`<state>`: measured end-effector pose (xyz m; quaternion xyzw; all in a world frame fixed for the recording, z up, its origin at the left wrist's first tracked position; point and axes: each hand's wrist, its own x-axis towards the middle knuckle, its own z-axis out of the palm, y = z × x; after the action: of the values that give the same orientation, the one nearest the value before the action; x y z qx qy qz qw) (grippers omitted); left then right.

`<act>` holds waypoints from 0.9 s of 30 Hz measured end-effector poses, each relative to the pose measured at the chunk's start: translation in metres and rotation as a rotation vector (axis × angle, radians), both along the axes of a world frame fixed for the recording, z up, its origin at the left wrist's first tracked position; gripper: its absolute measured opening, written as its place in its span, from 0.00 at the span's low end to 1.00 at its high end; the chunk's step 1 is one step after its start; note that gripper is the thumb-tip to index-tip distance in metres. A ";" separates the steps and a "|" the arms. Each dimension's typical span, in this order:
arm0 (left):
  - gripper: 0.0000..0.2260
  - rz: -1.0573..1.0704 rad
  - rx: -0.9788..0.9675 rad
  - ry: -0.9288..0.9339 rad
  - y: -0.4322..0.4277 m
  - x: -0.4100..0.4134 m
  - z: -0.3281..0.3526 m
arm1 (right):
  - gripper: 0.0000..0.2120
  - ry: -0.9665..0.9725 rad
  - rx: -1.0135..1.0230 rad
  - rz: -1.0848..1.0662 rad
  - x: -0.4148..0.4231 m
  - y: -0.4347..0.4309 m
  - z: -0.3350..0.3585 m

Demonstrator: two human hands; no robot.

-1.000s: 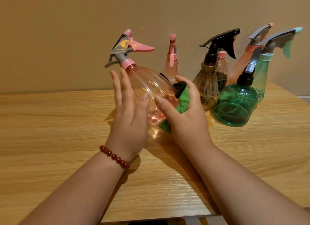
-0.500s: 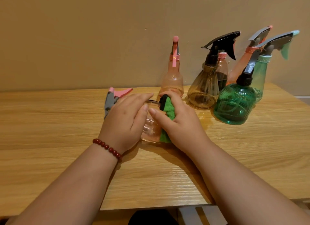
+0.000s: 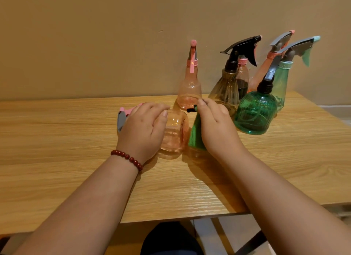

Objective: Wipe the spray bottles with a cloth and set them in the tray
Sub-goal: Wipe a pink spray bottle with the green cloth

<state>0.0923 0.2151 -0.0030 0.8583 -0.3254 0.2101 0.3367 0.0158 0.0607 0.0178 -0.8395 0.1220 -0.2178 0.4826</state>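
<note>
pink bottle (image 3: 174, 135) lying mid-table (image 3: 57, 159), pinned by left hand (image 3: 142, 129); right hand (image 3: 214, 127) clutches green cloth (image 3: 195, 135), wiping; tray unseen, must be found next.

a light wooden table (image 3: 76, 169) carries a clear pink spray bottle (image 3: 173, 135) lying on its side under your left hand (image 3: 143, 130); beyond your right hand (image 3: 215, 125), six more bottles (image 3: 254, 114) stand clustered against the wall.

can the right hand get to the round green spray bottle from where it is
Probably yes: the round green spray bottle stands just beside the right hand with nothing between them, but that hand is gripping the green cloth, so it would have to let go first.
</note>
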 end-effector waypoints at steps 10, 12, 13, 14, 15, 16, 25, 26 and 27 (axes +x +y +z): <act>0.25 -0.047 -0.009 -0.038 -0.003 0.001 0.000 | 0.13 -0.104 -0.107 -0.101 -0.004 0.000 -0.011; 0.23 -0.023 0.017 -0.035 -0.001 0.003 0.002 | 0.13 -0.100 -0.095 -0.089 -0.004 0.000 -0.011; 0.21 -0.010 0.014 -0.023 -0.001 0.003 0.003 | 0.14 -0.090 -0.083 -0.078 -0.004 0.000 -0.012; 0.20 -0.005 0.001 -0.017 -0.001 0.003 0.004 | 0.14 -0.083 -0.067 -0.066 -0.004 0.000 -0.012; 0.20 -0.008 -0.015 -0.016 -0.003 0.002 0.005 | 0.15 -0.081 -0.051 -0.055 -0.005 0.000 -0.012; 0.20 -0.017 -0.022 -0.011 -0.004 0.001 0.005 | 0.16 -0.087 -0.034 -0.050 -0.005 0.001 -0.012; 0.25 -0.074 0.015 0.038 -0.018 0.004 -0.004 | 0.12 -0.233 0.086 -0.090 0.005 0.013 -0.020; 0.26 -0.066 0.014 0.035 -0.019 0.004 -0.004 | 0.11 -0.221 0.081 -0.119 0.006 0.012 -0.021; 0.26 -0.058 0.015 0.033 -0.019 0.004 -0.004 | 0.11 -0.195 0.078 -0.149 0.007 0.010 -0.021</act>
<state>0.0964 0.1958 -0.0071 0.8542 -0.3462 0.1837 0.3416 0.0227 0.0710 -0.0033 -0.7836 0.1449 -0.3286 0.5070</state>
